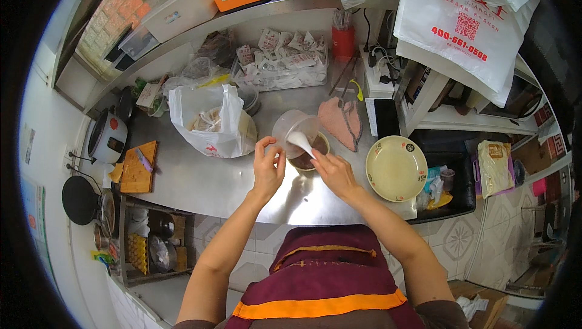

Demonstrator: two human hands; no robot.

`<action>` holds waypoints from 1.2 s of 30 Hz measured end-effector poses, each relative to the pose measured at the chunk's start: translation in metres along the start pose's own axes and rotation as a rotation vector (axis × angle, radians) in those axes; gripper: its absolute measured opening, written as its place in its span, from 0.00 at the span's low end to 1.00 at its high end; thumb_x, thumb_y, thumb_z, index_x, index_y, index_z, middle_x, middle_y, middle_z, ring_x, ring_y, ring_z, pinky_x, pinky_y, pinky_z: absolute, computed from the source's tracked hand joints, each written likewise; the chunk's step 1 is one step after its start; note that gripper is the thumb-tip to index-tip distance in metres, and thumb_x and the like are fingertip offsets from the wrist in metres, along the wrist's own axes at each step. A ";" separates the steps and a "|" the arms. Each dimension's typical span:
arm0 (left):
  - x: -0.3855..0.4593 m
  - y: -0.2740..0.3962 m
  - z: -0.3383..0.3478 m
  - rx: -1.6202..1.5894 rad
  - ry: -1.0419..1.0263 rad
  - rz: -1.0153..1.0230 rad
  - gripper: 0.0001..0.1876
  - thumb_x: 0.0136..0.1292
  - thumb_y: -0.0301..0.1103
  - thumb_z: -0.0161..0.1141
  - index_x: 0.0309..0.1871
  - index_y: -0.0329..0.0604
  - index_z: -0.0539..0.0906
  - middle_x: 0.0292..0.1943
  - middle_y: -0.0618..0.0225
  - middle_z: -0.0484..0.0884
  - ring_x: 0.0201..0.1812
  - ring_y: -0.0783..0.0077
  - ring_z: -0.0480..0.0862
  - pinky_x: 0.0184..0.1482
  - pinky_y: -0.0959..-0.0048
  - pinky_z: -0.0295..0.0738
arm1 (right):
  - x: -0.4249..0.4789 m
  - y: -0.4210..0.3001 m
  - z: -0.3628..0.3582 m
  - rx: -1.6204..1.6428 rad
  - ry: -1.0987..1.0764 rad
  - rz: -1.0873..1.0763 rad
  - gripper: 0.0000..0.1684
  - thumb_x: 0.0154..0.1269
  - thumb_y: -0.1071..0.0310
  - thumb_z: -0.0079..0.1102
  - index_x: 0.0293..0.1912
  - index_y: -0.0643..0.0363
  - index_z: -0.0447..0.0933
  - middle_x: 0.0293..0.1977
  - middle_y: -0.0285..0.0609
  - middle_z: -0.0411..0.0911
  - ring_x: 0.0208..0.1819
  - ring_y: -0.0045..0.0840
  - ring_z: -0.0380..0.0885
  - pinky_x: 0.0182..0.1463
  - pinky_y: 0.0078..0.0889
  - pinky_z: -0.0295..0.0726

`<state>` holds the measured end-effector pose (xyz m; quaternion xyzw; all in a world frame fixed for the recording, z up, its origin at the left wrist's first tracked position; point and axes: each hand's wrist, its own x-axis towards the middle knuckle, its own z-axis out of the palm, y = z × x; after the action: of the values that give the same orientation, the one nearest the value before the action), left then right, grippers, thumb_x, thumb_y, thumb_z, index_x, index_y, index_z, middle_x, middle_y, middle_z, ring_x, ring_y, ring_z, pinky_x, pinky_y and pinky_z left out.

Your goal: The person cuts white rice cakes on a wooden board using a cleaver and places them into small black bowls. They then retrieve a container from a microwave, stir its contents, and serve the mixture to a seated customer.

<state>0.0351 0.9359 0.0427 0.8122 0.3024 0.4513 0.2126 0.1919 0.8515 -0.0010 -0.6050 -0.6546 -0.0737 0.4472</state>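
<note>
My left hand (268, 163) grips the rim of a clear plastic tub (291, 122), which is tilted over a bowl (321, 142) of dark brown contents. In my right hand (334, 172) is the handle of a white spoon (298, 140), its bowl end inside the tub. A pink cloth (338, 117) with dark edging lies just right of the bowl. Left of the tub stands a white plastic bag (209, 124) with things inside. What the tub holds cannot be made out.
A pale yellow plate (395, 168) lies at the counter's right end, by a black bin (461, 188). At the left are a cutting board (136, 176) with a purple-handled knife (144, 161) and a rice cooker (109, 137). A box of packets (284, 67) stands behind.
</note>
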 end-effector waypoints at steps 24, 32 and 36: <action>0.012 -0.011 -0.013 -0.090 -0.100 -0.269 0.02 0.56 0.21 0.54 0.31 0.30 0.74 0.49 0.56 0.69 0.42 0.69 0.77 0.33 0.76 0.83 | 0.055 0.023 0.000 -0.228 -0.300 -0.133 0.10 0.52 0.72 0.49 0.36 0.65 0.74 0.26 0.46 0.76 0.27 0.33 0.78 0.31 0.36 0.74; 0.007 -0.014 -0.010 -0.154 -0.053 -0.270 0.03 0.55 0.21 0.55 0.31 0.29 0.75 0.50 0.55 0.69 0.43 0.66 0.77 0.34 0.76 0.83 | 0.053 -0.010 -0.036 0.437 -0.210 0.447 0.13 0.57 0.67 0.52 0.39 0.66 0.77 0.25 0.56 0.76 0.28 0.40 0.78 0.32 0.34 0.75; 0.006 -0.014 -0.008 -0.245 -0.083 -0.274 0.03 0.58 0.21 0.53 0.32 0.30 0.74 0.52 0.58 0.66 0.46 0.69 0.74 0.38 0.75 0.81 | 0.046 -0.013 -0.019 0.497 -0.105 0.425 0.15 0.58 0.65 0.54 0.41 0.65 0.76 0.26 0.55 0.76 0.28 0.39 0.78 0.32 0.33 0.74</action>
<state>0.0262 0.9510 0.0415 0.7494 0.3441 0.4174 0.3817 0.1965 0.8693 0.0470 -0.6034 -0.5339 0.2146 0.5521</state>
